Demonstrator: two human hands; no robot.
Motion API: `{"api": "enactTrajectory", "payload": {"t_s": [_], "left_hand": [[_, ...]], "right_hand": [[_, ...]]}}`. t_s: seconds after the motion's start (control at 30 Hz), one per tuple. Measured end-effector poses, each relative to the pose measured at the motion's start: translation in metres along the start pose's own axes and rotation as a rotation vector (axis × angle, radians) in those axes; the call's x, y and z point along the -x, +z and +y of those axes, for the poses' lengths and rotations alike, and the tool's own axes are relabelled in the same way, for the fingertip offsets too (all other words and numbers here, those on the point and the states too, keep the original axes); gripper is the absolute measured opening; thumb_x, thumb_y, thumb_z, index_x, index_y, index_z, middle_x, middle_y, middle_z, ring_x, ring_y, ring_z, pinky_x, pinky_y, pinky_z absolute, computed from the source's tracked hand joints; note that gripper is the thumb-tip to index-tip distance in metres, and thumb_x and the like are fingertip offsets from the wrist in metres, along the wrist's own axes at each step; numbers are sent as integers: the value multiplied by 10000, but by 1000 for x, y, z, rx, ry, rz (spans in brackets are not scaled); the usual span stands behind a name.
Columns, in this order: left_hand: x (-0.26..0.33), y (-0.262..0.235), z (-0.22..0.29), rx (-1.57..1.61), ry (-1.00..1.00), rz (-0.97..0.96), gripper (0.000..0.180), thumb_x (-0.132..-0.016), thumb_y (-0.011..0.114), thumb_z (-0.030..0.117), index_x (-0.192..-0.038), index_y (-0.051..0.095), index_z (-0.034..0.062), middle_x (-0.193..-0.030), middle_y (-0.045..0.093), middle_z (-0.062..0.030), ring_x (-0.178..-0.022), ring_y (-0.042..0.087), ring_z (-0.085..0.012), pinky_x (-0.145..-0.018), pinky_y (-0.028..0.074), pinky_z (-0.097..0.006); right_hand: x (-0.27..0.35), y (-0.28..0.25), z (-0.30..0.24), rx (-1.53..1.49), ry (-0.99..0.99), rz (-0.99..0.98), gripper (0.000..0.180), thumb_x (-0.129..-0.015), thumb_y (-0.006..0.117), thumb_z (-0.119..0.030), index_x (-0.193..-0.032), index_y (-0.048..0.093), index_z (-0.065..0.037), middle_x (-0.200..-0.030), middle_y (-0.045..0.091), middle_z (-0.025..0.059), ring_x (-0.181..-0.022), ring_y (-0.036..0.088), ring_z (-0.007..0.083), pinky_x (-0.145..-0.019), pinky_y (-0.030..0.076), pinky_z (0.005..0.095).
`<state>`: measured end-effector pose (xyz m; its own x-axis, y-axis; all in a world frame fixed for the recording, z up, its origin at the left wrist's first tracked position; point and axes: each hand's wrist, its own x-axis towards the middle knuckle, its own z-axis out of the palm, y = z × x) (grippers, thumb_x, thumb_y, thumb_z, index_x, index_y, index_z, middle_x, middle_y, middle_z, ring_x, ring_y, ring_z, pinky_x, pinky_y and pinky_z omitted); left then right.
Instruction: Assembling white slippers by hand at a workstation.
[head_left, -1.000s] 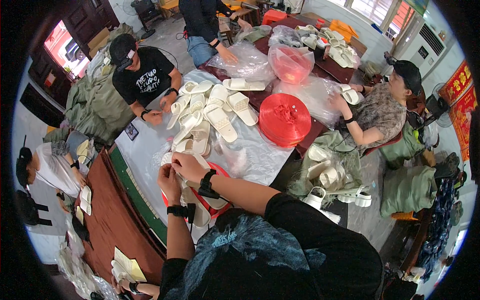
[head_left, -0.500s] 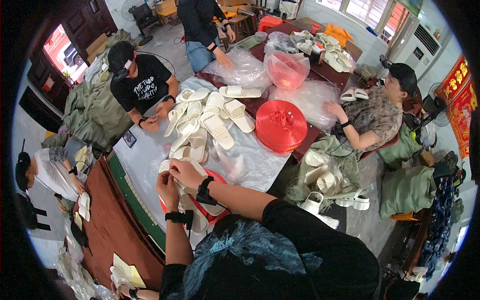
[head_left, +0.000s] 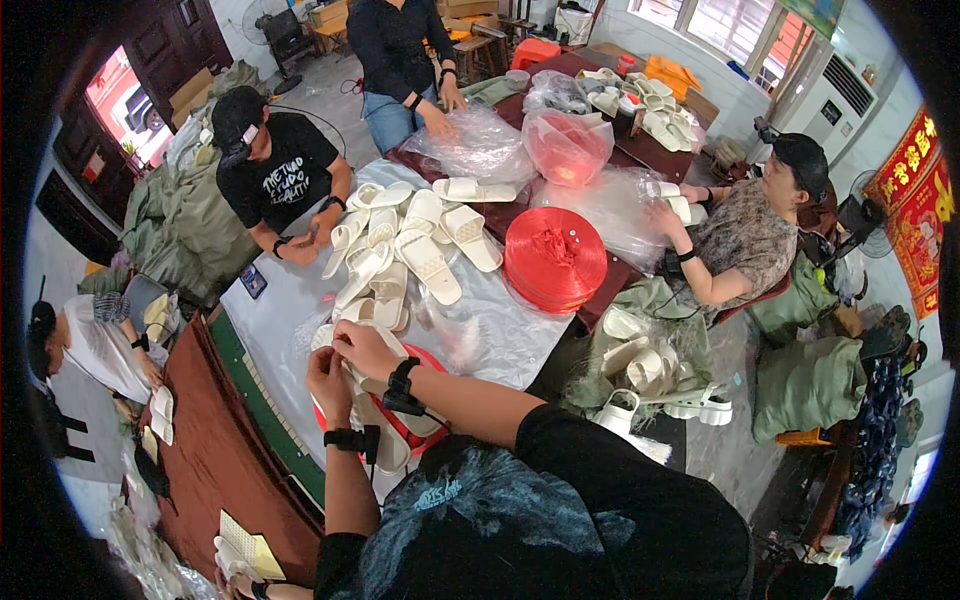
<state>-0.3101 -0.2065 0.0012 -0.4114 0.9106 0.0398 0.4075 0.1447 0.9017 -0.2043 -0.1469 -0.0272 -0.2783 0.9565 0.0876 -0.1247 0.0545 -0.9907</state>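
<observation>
My left hand [head_left: 328,376] and my right hand [head_left: 363,350] meet close together at the near end of the covered table, fingers bent in a pinch. Whatever lies between the fingertips is too small or hidden to make out. Beneath and just beyond them are cream slippers [head_left: 396,450], partly covered by my wrists. These slippers rest on a red round-edged thing [head_left: 428,362], of which only the rim shows. Beyond my hands spreads a heap of cream slide slippers [head_left: 428,266] on white sheeting [head_left: 515,345].
A large roll of red plastic twine [head_left: 555,262] stands right of the heap. Clear plastic bags [head_left: 475,145] and a pink bag [head_left: 567,148] lie farther back. Co-workers sit or stand left, behind and right. An open sack of slippers [head_left: 650,360] is at right, a phone [head_left: 252,281] at left.
My hands stay pinched together in nearly the same place. The seated person at right now has a light slipper in their hands. At the back, the standing person's hands have shifted over the plastic.
</observation>
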Motion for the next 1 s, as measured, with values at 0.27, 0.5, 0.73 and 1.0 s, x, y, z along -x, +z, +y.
{"api": "enactTrajectory", "payload": {"t_s": [0.27,0.5,0.73,1.0], "left_hand": [[1,0,-5,10,-7,-10,86,-940,619,35,-984,627,-38,-871,654,-50,-791,600,-111,-742,495,-258],[6,-7,0,-50,-3,-5,83,-945,602,32,-978,631,-38,-879,654,-48,-801,598,-112,-752,496,-261],[-6,12,-2,75,-35,-22,79,-941,599,24,-972,628,-42,-884,657,-44,-814,604,-103,-761,491,-251],[-8,18,13,0,12,-17,83,-941,614,36,-982,627,-36,-860,653,-37,-783,591,-99,-730,485,-248]], "right_hand": [[0,-1,2,21,3,-17,151,-886,618,-115,-920,572,25,-763,637,152,-698,626,245,-657,493,356],[4,6,1,8,13,-28,150,-879,621,-120,-903,573,21,-731,630,154,-655,618,275,-616,485,387],[-6,-13,-4,131,-54,22,140,-870,596,-136,-882,577,3,-750,627,224,-719,625,394,-638,476,462],[-10,-17,3,44,-56,39,146,-891,611,-122,-919,575,17,-749,640,157,-682,638,284,-639,497,375]]}}
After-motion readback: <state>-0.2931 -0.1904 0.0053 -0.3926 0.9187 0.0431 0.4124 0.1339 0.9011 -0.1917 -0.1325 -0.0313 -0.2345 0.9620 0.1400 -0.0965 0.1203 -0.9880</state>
